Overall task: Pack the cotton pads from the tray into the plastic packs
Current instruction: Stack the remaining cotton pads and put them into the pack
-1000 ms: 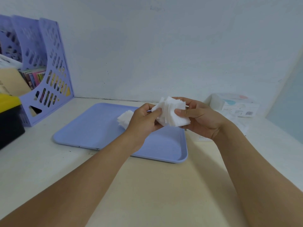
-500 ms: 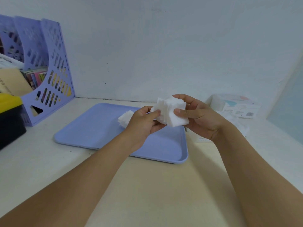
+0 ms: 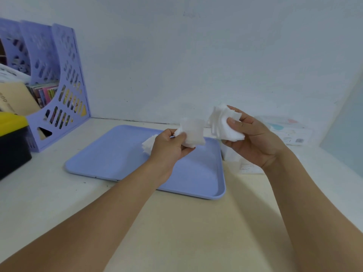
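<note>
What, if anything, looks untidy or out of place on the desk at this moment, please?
Only the pads look untidy: the stack in the right hand is fanned, its edges askew, and the left hand pinches a crumpled bunch. A few loose pads lie on the tray.

Soft, even, cool light; faint shadows under the arms on the table (image 3: 186, 232). Wide-angle bending at edges; slight blur throughout.
</note>
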{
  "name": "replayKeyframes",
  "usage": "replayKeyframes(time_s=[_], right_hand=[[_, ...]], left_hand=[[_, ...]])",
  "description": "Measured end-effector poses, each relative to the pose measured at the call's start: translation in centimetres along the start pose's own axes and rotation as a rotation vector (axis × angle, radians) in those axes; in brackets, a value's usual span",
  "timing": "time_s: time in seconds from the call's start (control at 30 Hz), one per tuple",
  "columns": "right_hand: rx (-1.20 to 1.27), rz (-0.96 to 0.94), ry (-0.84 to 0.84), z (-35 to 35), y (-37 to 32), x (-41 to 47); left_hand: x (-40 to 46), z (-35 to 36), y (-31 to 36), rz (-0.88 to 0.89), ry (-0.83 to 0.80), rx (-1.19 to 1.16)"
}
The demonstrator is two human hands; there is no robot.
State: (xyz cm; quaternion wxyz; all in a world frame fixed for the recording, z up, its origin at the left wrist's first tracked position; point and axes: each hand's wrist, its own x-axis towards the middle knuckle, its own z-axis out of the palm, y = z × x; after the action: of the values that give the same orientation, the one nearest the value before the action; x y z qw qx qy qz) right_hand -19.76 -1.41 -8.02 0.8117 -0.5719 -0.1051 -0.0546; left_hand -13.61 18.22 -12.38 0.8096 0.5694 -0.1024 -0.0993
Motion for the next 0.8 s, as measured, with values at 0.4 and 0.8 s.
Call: replayKeyframes(time_s=[0.4,0.8], right_hand=[[-0.306,0.102,0.137,1.3,2.5,1.2],[-0.534,-0.071,0.043,2.2,3.1,0.9]], left_hand=[[-0.5,0.4,0.4,-0.03,-0.09,-0.007],[-0.5,0.2,1.0,-0.224,-0.054,-0.339]])
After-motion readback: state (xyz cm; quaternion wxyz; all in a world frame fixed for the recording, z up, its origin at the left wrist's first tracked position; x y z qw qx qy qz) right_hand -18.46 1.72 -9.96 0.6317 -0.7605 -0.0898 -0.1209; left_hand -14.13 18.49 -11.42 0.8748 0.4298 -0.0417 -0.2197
